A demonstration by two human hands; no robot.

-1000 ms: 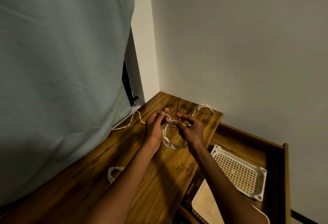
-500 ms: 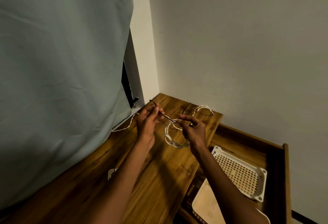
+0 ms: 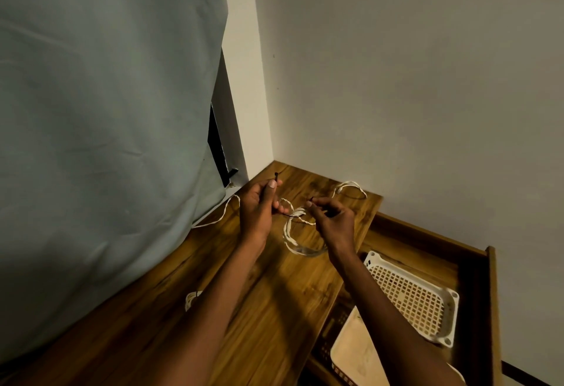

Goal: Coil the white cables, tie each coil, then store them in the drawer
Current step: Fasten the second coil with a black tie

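Observation:
A coiled white cable (image 3: 292, 234) hangs between my hands above the wooden table (image 3: 274, 309). A thin black tie (image 3: 291, 216) runs across its top. My left hand (image 3: 259, 205) pinches one end of the tie, which sticks up past my thumb. My right hand (image 3: 331, 217) pinches the other end. A second white cable (image 3: 351, 187) lies loose near the table's far right corner. Another white cable (image 3: 219, 214) trails to the left under the curtain. A small white coil (image 3: 191, 298) lies on the table beside my left forearm, partly hidden. The open drawer (image 3: 470, 263) is at the right.
A white perforated basket (image 3: 412, 297) lies tilted in the drawer, with a dark basket (image 3: 328, 336) and a pale flat object (image 3: 354, 352) in front of it. A grey-green curtain (image 3: 106, 141) hangs along the table's left side. Walls close the corner behind.
My hands have drawn apart, pulling the black tie's ends outward across the coil. The left hand has moved up and left; the coil hangs lower between them.

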